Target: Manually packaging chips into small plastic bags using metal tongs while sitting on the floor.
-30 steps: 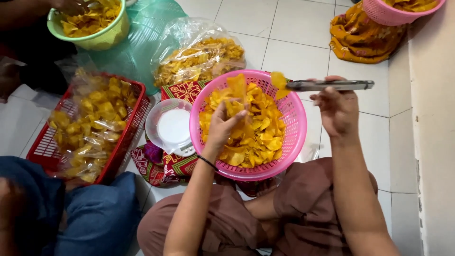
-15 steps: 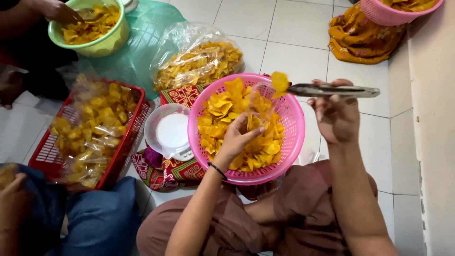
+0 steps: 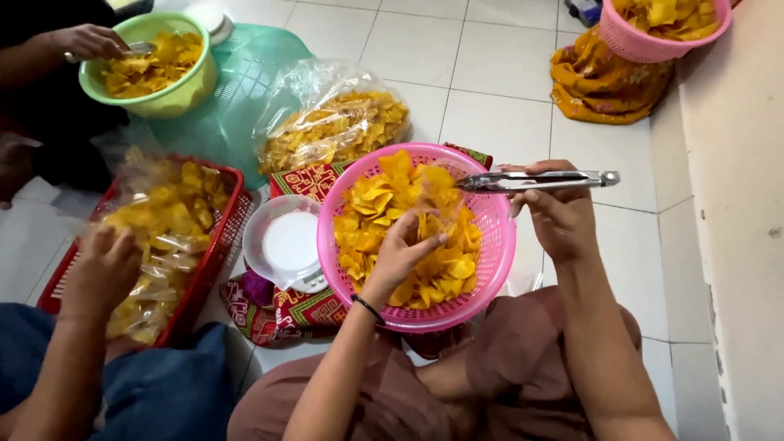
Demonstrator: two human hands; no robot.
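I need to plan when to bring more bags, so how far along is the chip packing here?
Done: filled clear packets lie piled in the red basket. In hand: the left hand reaches into the chips in the pink basket, while the right hand holds metal tongs over its rim. Left: that basket looks largely full, and a big clear bag of chips sits behind it.

A round pink mesh basket (image 3: 496,245) sits on the person's lap, heaped with thin yellow-orange chips (image 3: 384,212) — curled, irregular pieces piled highest at the far side. Metal tongs (image 3: 539,180) lie nearly level over the basket's right rim — tips pointing left into the pile, seemingly pressed together.
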